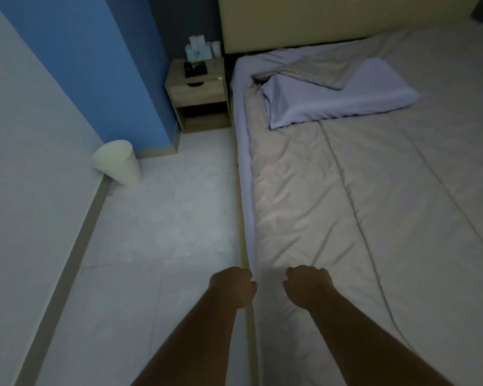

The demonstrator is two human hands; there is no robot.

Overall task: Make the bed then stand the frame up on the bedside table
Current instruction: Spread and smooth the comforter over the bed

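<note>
Left hand point(233, 286): fingers curled, gripped the quilt point(304, 204) edge, lower centre.
Right hand point(307, 285): fist clenched in quilt just beside it.
Quilt: spread out, top corner folded back.
Frame point(195, 69): flat on bedside table point(195, 91), upper centre.

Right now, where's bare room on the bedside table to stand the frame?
Bare strips flank the flat dark frame on the bedside table: one toward the blue wall, one toward the bed. The back is crowded by a tissue box and a white item. Left hand and right hand both grip the duvet.
</note>
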